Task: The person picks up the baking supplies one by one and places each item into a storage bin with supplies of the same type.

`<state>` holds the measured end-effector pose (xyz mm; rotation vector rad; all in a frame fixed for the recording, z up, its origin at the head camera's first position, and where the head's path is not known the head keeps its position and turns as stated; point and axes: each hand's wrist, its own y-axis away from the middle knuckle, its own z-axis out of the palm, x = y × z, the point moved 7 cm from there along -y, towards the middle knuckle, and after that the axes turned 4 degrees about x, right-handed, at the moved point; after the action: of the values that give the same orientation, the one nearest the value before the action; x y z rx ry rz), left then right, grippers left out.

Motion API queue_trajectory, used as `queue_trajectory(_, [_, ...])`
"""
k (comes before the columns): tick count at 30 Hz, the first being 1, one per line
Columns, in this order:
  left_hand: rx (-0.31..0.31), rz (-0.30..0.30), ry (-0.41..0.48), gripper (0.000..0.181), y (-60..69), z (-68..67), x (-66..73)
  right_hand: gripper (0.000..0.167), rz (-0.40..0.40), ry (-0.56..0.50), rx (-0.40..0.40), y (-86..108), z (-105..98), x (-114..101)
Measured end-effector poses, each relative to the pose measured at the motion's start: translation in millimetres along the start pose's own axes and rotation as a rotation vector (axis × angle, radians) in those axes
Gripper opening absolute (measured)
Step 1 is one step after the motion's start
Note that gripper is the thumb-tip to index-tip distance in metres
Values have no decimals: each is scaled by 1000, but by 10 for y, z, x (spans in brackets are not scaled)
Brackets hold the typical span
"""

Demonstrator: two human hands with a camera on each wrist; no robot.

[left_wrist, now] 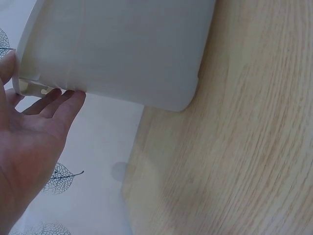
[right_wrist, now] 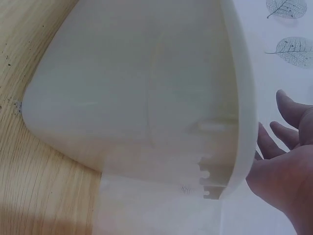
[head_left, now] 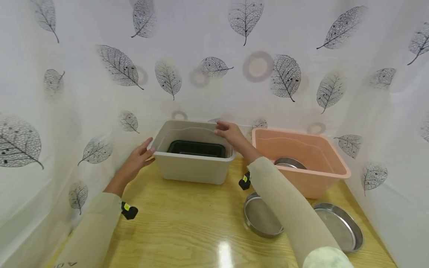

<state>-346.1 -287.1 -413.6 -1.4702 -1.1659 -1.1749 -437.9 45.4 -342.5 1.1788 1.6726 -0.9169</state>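
Note:
A grey-white plastic bin (head_left: 192, 167) stands on the table, with a black rectangular pan (head_left: 197, 148) inside it. At the bin's left end is my left hand (head_left: 136, 160), its fingers under the rim against the outer wall. In the left wrist view, the thumb of the left hand (left_wrist: 36, 132) lies by the rim edge. My right hand (head_left: 231, 136) is at the bin's far right corner with loose, spread fingers. From the right wrist view, the right hand (right_wrist: 288, 147) is beside the rim, holding nothing; whether it touches the rim I cannot tell.
Right of the grey-white bin stands a pink-orange bin (head_left: 301, 178) with a round metal pan (head_left: 289, 162) inside. Two more round metal pans, one nearer the middle (head_left: 261, 217) and one at the right (head_left: 338, 227), lie on the wooden table (head_left: 174, 223). Leaf-patterned curtains (head_left: 207, 93) surround the table.

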Motion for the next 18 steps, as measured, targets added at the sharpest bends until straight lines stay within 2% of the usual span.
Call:
queue_trajectory(11, [6, 0, -5, 73, 4, 9, -11, 59, -34, -30, 32, 220, -96, -73])
queue_trajectory(18, [17, 10, -13, 74, 18, 14, 12, 62, -68, 13, 31, 435, -226, -65])
